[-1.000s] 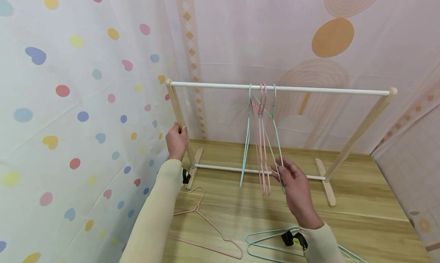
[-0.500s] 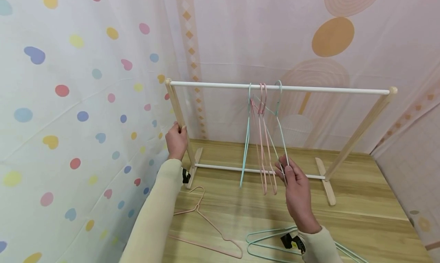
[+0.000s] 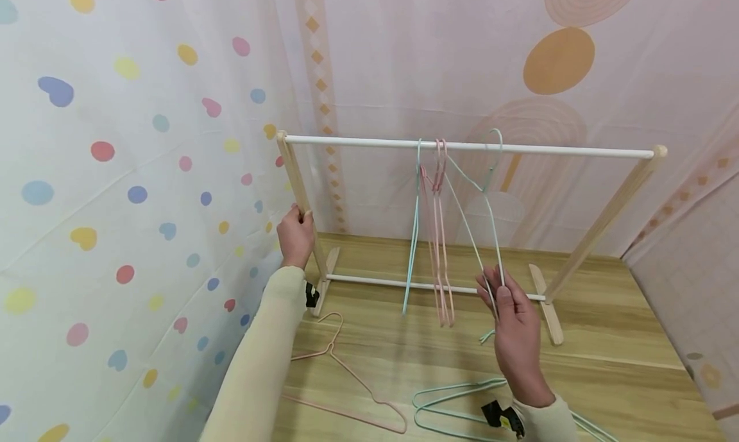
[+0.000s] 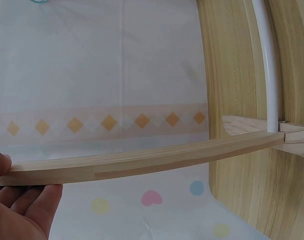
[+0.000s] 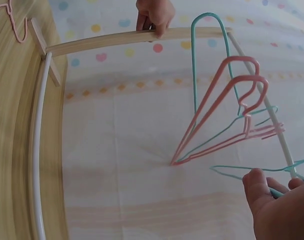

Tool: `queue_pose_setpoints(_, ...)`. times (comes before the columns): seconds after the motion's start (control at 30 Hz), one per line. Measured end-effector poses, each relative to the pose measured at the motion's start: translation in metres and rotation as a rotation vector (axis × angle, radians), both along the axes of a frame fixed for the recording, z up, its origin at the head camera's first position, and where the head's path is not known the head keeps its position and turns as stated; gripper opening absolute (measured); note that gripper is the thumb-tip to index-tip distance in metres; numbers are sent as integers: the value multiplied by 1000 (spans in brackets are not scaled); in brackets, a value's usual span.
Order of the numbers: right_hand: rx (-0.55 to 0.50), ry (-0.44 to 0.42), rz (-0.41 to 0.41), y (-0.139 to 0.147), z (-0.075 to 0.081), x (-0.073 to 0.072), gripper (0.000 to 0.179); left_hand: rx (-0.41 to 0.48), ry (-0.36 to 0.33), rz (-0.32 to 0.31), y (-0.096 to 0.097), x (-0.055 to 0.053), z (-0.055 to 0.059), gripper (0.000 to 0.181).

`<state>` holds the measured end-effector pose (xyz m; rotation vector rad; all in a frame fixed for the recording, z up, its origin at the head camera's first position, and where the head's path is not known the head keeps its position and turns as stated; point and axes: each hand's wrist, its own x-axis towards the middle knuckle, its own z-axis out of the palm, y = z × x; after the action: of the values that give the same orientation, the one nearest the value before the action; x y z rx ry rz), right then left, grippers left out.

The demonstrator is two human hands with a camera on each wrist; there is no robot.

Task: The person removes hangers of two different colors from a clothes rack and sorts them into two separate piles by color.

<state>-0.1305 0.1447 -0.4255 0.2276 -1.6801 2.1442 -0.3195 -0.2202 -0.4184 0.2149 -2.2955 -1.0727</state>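
Note:
My left hand [image 3: 296, 240] grips the left wooden post [image 4: 142, 160] of a small clothes rack, thumb and fingers on either side of it. My right hand [image 3: 516, 330] holds a mint-green hanger [image 3: 493, 221] by its lower part. That hanger's hook top stands a little above the white top rail [image 3: 358, 142] and overlaps it in the head view. To its left, two pink hangers [image 3: 440, 249] hang close together from the rail, with another mint-green hanger [image 3: 413, 243] just beyond them. In the right wrist view, fingers hide part of the held hanger.
A pink hanger [image 3: 360, 382] lies on the wooden tabletop [image 3: 623, 378] at the front left. Several mint-green hangers [image 3: 444, 391] lie at the front, partly under my right forearm. The rack's right post [image 3: 606, 224] and white lower bar [image 3: 381, 281] stand before a patterned curtain.
My right hand has moved right with the mint-green hanger, whose hook has shifted right and slightly up at the rail. The pink hangers swung right and back. My left hand stayed put.

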Motion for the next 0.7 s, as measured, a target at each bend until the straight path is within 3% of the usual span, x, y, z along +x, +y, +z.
queue_pose_setpoints(0.17, -53, 72, 32, 9, -6, 6, 44, -9, 10, 1, 0, -1, 0, 33)
queue_pose_setpoints(0.43, -335, 170, 87, 16, -16, 14, 39, -10, 9, 2, -2, -2, -1, 30)
queue_pose_setpoints(0.7, -444, 143, 150, 29, -34, 27, 37, -7, 5, -6, -2, 0, -1, 33)
